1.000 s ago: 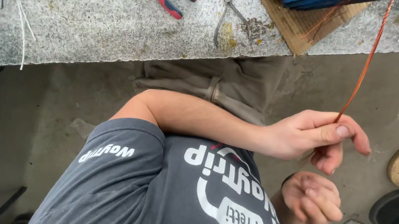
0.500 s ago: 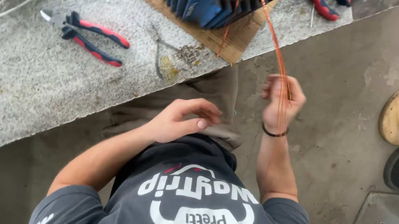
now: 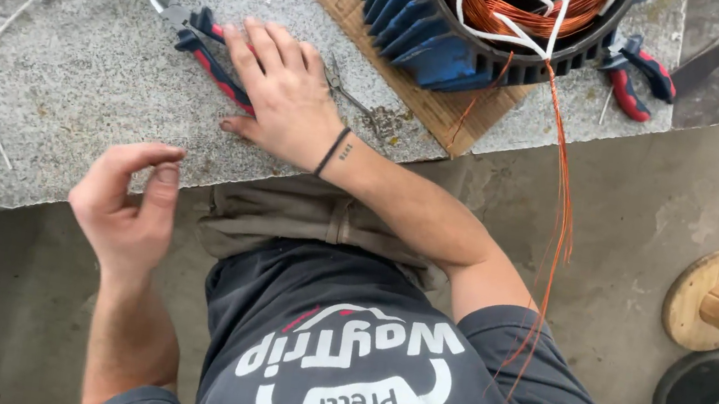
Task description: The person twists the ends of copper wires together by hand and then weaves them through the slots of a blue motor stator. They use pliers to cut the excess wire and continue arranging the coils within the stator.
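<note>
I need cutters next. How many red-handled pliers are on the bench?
2. One pair of pliers lies under the right hand, mid-bench. The second pair lies right of the blue stator. Others may be hidden.

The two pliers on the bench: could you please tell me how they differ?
The hand-side pliers lie on bare stone with the right hand resting on their handles; the stator-side pliers lie untouched. The hand-side pliers show their metal jaws in full; the stator-side pliers' head is tucked against the stator. Both have red-and-dark handles and lie flat on the bench.
</note>
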